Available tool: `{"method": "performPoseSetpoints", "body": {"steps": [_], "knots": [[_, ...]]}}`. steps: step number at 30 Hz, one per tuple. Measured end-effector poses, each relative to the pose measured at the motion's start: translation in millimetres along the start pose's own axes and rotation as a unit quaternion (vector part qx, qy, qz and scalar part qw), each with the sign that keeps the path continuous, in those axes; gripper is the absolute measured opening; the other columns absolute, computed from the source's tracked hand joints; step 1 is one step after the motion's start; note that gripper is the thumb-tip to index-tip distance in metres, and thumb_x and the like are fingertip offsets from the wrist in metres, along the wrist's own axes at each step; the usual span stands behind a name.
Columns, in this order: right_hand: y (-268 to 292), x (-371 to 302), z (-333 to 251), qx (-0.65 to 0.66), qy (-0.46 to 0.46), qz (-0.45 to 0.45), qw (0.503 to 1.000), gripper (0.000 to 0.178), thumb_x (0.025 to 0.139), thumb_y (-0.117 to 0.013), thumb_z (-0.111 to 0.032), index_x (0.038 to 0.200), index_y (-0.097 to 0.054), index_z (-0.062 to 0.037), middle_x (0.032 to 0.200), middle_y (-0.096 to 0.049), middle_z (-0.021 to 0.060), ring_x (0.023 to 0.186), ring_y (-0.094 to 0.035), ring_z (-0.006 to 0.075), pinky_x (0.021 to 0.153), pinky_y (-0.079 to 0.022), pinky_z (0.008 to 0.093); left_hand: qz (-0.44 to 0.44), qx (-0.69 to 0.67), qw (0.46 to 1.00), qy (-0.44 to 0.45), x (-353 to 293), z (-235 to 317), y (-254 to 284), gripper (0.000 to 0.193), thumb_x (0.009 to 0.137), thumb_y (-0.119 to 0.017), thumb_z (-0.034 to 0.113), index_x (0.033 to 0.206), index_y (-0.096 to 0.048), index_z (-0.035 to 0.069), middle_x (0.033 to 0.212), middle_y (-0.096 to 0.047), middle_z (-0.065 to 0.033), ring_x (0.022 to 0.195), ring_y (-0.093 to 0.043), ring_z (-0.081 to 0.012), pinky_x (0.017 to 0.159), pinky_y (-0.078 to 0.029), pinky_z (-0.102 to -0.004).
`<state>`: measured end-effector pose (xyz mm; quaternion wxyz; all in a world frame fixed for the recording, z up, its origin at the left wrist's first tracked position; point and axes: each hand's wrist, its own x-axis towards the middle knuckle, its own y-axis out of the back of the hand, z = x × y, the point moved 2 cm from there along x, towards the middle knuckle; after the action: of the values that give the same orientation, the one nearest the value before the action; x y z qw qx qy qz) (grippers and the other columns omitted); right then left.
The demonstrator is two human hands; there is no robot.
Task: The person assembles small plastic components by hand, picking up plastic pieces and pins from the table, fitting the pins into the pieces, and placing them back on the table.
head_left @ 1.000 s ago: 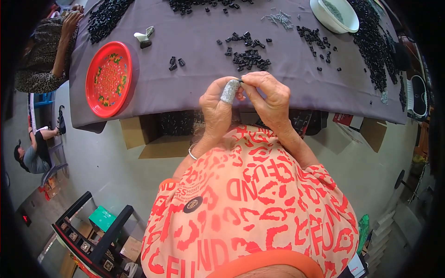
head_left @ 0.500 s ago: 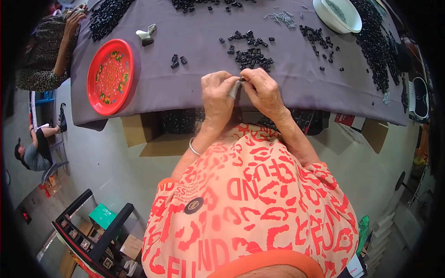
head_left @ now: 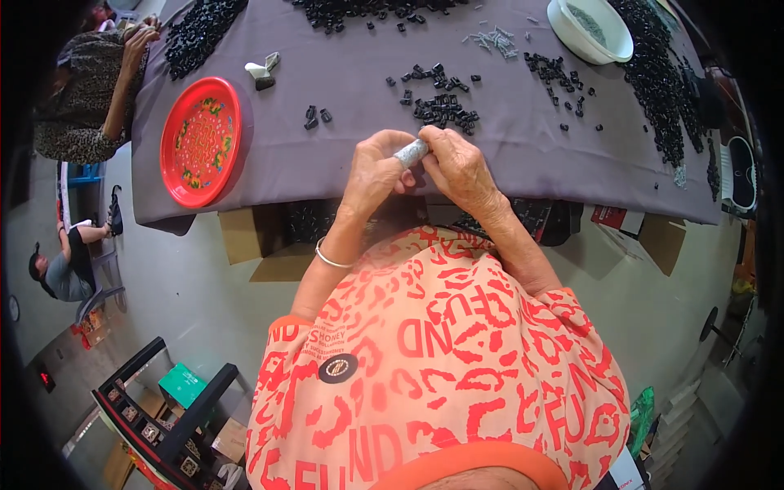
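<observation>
Both left hand (head_left: 377, 173) and right hand (head_left: 460, 166) meet, curled; whether hidden fingertips grasp anything is unclear.

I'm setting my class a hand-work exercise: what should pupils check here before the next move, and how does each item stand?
1. Grey finger cover worn on the left hand: ok.
2. Right hand brought close to the left: ok.
3. Any piece held between the hands: cannot tell, hidden.
4. Loose black pieces gathered in one pile: not ok, scattered in several groups.
5. Red tray apart from both hands: ok.
6. White bowl standing upright: ok.
</observation>
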<state>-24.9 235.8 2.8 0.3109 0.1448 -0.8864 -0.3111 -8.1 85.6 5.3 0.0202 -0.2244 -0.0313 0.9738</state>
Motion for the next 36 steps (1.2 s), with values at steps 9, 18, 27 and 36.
{"method": "performPoseSetpoints", "body": {"steps": [9, 18, 27, 36], "knots": [[-2, -1, -1, -0.003, 0.006, 0.013, 1.000, 0.032, 0.074, -0.060, 0.006, 0.103, -0.051, -0.0018, 0.076, -0.055, 0.0120, 0.067, -0.056, 0.0289, 0.058, -0.047, 0.0372, -0.007, -0.020, 0.997, 0.072, 0, 8, 1, 0.012, 0.086, -0.062, 0.008, 0.095, -0.061, 0.000, 0.072, -0.062, -0.0041, 0.053, -0.059, -0.0075, 0.044, -0.047, -0.0176], [7, 1, -5, 0.015, 0.012, 0.028, 0.999, 0.036, 0.072, -0.065, 0.001, 0.107, -0.055, 0.0006, 0.094, -0.060, 0.0148, 0.086, -0.060, 0.0311, 0.072, -0.050, 0.0380, -0.017, -0.036, 0.998, 0.050, 1, 4, 3, 0.016, 0.084, -0.064, 0.011, 0.095, -0.064, -0.001, 0.074, -0.065, -0.0065, 0.056, -0.060, -0.0093, 0.047, -0.049, -0.0192], [-17, 13, -25, 0.011, 0.048, -0.081, 0.995, 0.051, 0.088, -0.052, -0.029, 0.128, -0.047, 0.0031, 0.132, -0.049, 0.0178, 0.126, -0.044, 0.0319, 0.107, -0.030, 0.0443, -0.013, -0.033, 0.995, -0.096, 3, -16, 10, 0.012, 0.081, -0.062, 0.009, 0.083, -0.066, -0.001, 0.075, -0.063, 0.0005, 0.067, -0.053, -0.0048, 0.057, -0.045, -0.0207], [-22, 11, -19, -0.013, 0.025, -0.067, 0.997, 0.050, 0.089, -0.050, -0.034, 0.125, -0.051, -0.0001, 0.131, -0.051, 0.0146, 0.124, -0.047, 0.0276, 0.107, -0.029, 0.0466, -0.007, 0.006, 0.996, -0.086, 5, -18, 7, 0.012, 0.081, -0.059, 0.007, 0.084, -0.065, -0.002, 0.076, -0.063, 0.0010, 0.070, -0.053, -0.0046, 0.060, -0.044, -0.0207]]}}
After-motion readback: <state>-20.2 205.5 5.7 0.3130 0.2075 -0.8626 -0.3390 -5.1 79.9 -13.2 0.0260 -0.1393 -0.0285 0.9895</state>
